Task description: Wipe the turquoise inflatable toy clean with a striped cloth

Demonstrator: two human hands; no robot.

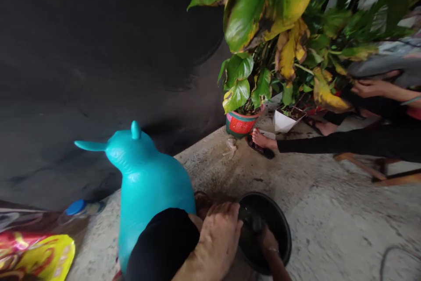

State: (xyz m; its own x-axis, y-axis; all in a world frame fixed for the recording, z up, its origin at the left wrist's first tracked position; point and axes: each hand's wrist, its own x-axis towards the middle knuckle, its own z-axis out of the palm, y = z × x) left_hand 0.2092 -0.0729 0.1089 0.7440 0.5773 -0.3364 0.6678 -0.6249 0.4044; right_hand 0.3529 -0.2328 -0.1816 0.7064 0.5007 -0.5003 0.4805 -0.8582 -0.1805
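A round black basin stands on the concrete floor in front of me. Inside it, my right hand is closed around a small dark object, blurred and too dark to name. My left hand is beside my bent knee, just left of the basin rim. Its back faces up and its fingers curl downward together; whatever is under them, if anything, is hidden. Close behind my knee stands a turquoise inflatable animal toy with ears.
Potted plants, in a red-and-green pot and a white pot, stand by the dark wall. At right, another person's hand is among leaves; their foot is near the pots. A blue-lidded container and yellow-red packet lie left.
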